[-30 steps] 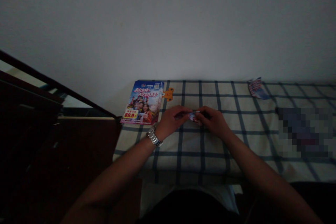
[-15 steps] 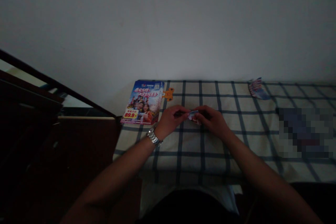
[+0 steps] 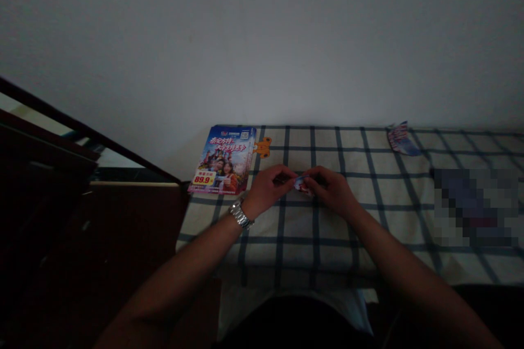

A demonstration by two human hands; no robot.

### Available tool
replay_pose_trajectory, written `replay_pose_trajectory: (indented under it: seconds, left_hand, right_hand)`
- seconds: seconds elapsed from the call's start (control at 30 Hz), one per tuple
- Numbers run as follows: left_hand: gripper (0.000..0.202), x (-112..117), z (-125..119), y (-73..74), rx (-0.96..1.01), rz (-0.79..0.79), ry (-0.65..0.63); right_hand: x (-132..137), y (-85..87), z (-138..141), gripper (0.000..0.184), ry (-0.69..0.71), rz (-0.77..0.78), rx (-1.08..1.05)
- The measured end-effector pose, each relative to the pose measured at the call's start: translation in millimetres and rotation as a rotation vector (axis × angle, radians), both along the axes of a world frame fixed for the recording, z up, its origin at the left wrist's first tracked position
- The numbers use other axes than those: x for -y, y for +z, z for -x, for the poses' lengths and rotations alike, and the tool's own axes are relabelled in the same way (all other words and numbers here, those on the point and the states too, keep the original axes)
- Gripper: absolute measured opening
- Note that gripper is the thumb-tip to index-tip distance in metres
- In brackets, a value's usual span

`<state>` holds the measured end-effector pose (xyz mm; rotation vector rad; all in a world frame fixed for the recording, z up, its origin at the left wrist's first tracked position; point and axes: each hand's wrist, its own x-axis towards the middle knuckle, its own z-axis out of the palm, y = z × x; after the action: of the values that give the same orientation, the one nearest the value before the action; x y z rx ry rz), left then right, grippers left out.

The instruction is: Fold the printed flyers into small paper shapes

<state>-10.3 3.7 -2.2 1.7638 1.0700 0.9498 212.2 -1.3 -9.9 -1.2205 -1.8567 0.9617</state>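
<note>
A small folded piece of printed paper [image 3: 302, 185] is pinched between my two hands, low over the checked tablecloth [image 3: 298, 223]. My left hand [image 3: 271, 188], with a metal watch [image 3: 241, 214] at its wrist, grips the paper's left end. From the other side, my right hand [image 3: 329, 188] holds it between thumb and fingers. Part of the paper is hidden by the fingertips. Left of my left hand lies a stack of printed flyers [image 3: 223, 161], its top sheet showing 89.9. An orange bear-shaped cutout [image 3: 262, 147] lies beside the stack.
A creased piece of printed paper [image 3: 403, 139] rests at the back right near the wall [image 3: 286, 38]. Nearer on the right is a blurred-out dark object [image 3: 470, 207]. Dark wooden furniture with a slanting rail [image 3: 102, 139] stands at the left.
My right hand has shifted slightly, and the paper's visible part between the fingertips has changed shape a little, sitting slightly lower. The flyers and the other things have stayed put.
</note>
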Motion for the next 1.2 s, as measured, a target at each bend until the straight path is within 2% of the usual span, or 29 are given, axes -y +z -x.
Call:
replay_pose_trajectory:
  seconds: [0.13, 0.4, 0.53, 0.77, 0.97, 1.2]
  left_hand:
    - [0.013, 1.2, -0.1, 0.7, -0.016, -0.013, -0.018]
    - [0.009, -0.5, 3.1, 2.8, -0.107, -0.034, -0.05]
    - [0.009, -0.4, 2.8, 2.5, -0.065, -0.005, -0.047]
    - [0.015, -1.3, 3.2, 3.5, 0.012, 0.023, 0.04]
    - [0.018, 0.3, 2.5, 2.5, 0.025, 0.046, -0.036]
    - [0.015, 1.8, 1.7, -1.5, -0.031, 0.037, -0.076]
  right_hand:
    - [1.2, 2.2, 0.5, 0.02, 0.034, 0.005, 0.008]
    - [1.5, 1.5, 0.4, 0.021, 0.065, -0.082, 0.089]
    - [2.1, 2.5, 1.5, 0.025, 0.049, -0.028, -0.003]
    - [0.8, 3.9, 1.8, 0.032, 0.021, 0.049, -0.13]
    - [0.7, 3.1, 2.2, 0.028, -0.031, 0.054, -0.112]
    - [0.8, 2.9, 1.5, 0.022, -0.009, 0.005, -0.055]
